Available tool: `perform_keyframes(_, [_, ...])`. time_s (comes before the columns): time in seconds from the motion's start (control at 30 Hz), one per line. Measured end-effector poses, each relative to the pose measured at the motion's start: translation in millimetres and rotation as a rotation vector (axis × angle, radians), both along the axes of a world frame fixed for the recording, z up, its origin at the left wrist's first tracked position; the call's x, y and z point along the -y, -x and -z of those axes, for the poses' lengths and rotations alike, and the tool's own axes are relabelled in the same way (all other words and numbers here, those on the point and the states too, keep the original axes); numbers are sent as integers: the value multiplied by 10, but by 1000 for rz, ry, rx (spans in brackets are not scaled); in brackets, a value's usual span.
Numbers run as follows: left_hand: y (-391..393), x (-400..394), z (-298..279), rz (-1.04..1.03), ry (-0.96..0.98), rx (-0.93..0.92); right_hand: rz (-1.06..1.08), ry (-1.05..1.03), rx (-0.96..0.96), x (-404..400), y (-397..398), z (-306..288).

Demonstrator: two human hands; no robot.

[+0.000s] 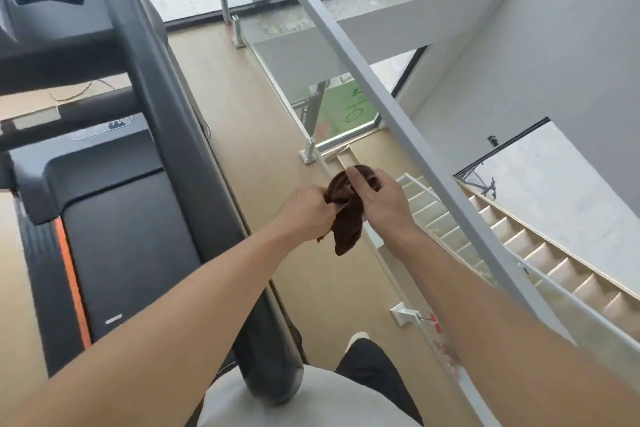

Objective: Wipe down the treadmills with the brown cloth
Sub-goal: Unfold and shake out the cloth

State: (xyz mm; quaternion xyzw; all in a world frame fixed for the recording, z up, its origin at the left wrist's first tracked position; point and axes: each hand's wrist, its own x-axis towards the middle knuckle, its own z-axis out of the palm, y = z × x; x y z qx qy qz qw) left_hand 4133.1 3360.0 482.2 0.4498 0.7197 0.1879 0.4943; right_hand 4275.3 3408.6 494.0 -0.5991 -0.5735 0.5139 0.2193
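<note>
The brown cloth (348,222) is bunched up in mid-air between both hands, over the wooden floor to the right of the treadmill. My left hand (306,210) grips its left side with curled fingers. My right hand (375,196) pinches its top, and a loose end hangs down below. The dark grey treadmill (114,218) fills the left of the view, with its black belt, an orange side stripe and its long right handrail (180,135) running down towards my body. Neither hand touches the treadmill.
A grey metal railing (388,104) with glass panels runs diagonally on the right, close to my right arm. Beyond it a staircase (540,253) drops to a lower floor. A strip of wooden floor (249,121) lies between treadmill and railing. Windows line the far wall.
</note>
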Motion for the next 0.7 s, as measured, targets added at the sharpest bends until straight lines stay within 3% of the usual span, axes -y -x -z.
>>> perform_keyframes(0.1, [99,-251,123,-50,2,-131,25,231,-179,-285,150,196])
perform_keyframes(0.17, [179,-391,173,-59,18,-179,-97,265,-297,-455,191,345])
perform_keyframes(0.3, [283,-611,85,5,109,-322,-387,162,-470,-722,210,771])
perform_keyframes(0.43, [250,-718,168,134,170,-548,-393,-11,-658,-811,35,1271])
perform_keyframes(0.53, [11,-690,216,50,184,-358,-362,-88,-586,-707,-231,1344])
perform_keyframes(0.7, [-376,-795,139,-23,67,-81,-502,-105,-374,-827,-565,1145])
